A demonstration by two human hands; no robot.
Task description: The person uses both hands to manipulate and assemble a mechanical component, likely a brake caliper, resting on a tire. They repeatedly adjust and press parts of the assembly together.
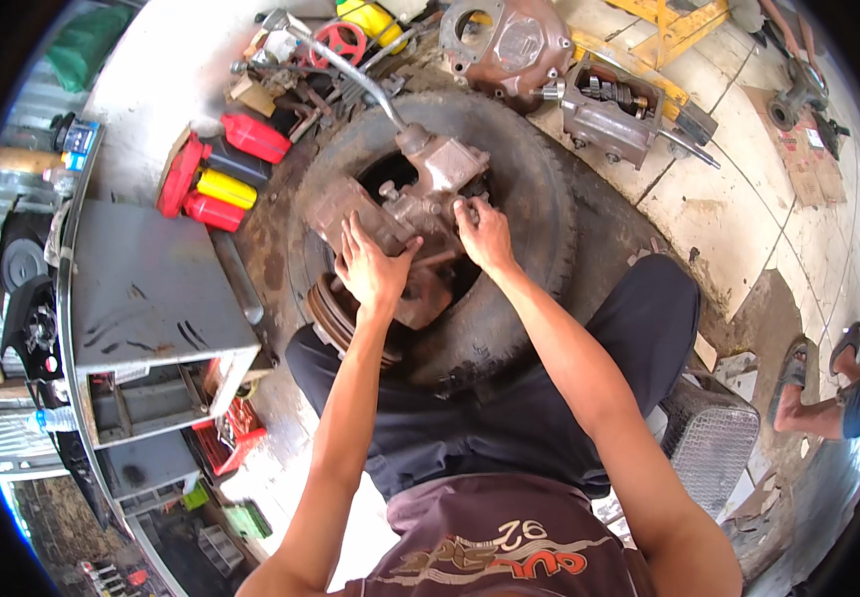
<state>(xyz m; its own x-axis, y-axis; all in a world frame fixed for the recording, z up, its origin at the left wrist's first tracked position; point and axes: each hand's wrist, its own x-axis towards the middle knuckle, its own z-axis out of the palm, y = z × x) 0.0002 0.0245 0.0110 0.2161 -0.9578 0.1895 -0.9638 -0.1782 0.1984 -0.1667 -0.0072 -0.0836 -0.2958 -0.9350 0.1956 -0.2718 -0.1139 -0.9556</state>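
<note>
A greasy brown gearbox housing [358, 211] rests on a large tyre [535, 214] in front of my knees. From its upper cover [445, 164] a long bent gear lever [355, 75] rises toward the far left. My left hand [374, 264] lies on the housing with fingers stretched and thumb apart, holding nothing. At the right side of the cover my right hand [486, 235] has its fingers curled in a pinch. Whatever sits between those fingertips is too small or hidden. A grooved pulley [335, 316] is at the housing's near left, partly behind my left forearm.
Red and yellow bottles [221, 187] stand left, near a grey metal cabinet [151, 289]. Beyond the tyre lie a bell-shaped casing [510, 50] and an open gearbox [614, 114]. A yellow frame [684, 40] stands far right. Another person's feet [796, 383] are at right.
</note>
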